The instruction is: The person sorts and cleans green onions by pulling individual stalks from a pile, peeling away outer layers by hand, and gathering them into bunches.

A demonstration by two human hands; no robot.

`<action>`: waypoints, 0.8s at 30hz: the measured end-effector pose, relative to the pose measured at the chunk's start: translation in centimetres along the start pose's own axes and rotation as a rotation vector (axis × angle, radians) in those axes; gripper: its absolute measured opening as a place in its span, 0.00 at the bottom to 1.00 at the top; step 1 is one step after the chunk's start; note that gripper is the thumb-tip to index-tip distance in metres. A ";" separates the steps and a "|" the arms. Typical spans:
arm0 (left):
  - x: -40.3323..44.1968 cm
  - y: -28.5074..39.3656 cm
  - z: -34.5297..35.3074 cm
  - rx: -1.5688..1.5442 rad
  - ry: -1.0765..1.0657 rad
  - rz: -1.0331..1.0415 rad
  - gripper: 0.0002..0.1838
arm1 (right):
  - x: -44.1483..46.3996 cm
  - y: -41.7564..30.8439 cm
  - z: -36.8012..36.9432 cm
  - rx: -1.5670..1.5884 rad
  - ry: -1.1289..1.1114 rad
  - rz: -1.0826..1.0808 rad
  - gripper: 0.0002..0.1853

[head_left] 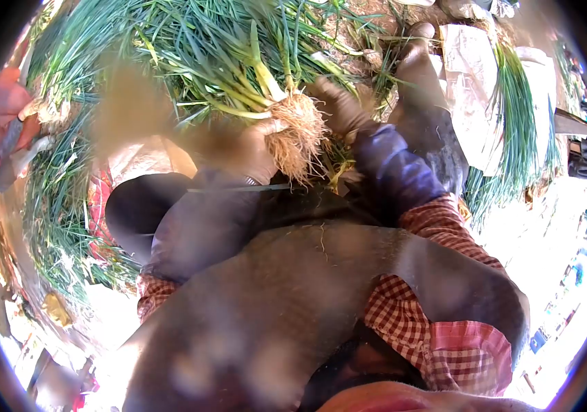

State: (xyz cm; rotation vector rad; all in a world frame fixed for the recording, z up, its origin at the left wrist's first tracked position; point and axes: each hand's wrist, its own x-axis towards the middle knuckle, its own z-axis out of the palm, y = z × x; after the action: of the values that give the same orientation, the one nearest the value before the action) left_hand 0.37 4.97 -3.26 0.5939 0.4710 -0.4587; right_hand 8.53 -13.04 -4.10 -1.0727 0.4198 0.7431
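Probably the weak point is the hold low on the bunch of green onions [268,79], which sits above the lap [273,261] with its hairy roots [300,141] toward the body. The left hand [257,147] has its grip closed around the bunch at the root end, thumb against the roots; a blurred patch hides part of the wrist side. If that grip is slack, the thinner stems could slide out, since the long leaves spread away with nothing seen gathering them. The right hand [340,108] is just beside the roots, but whether its grip pinches anything, I cannot tell. Should it tug at the roots, strands might tear or soil might drop on the lap, where a thin stray strand [323,239] lies. The bunch's leaves also run into the heap of green leaves [115,41] beyond, so lifting quickly could drag others along or snap the tips. The blue sleeve [393,161], close to the roots, might snag on them
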 end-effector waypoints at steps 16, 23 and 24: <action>-0.8 0.2 0.7 0.040 0.038 0.064 0.24 | 2.8 1.8 1.0 0.421 -0.426 0.204 0.16; -1.2 0.2 2.4 -0.009 0.016 0.018 0.22 | 4.7 3.1 0.0 -0.567 -0.054 -0.380 0.10; -0.7 -0.3 1.8 -0.012 0.016 0.021 0.22 | 4.0 2.7 1.1 -0.580 -0.092 -0.433 0.10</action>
State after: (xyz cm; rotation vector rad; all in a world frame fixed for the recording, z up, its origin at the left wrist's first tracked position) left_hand 0.16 3.85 -1.65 0.5907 0.4821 -0.4306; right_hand 9.34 -9.92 -7.86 -1.5998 -0.1262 0.5286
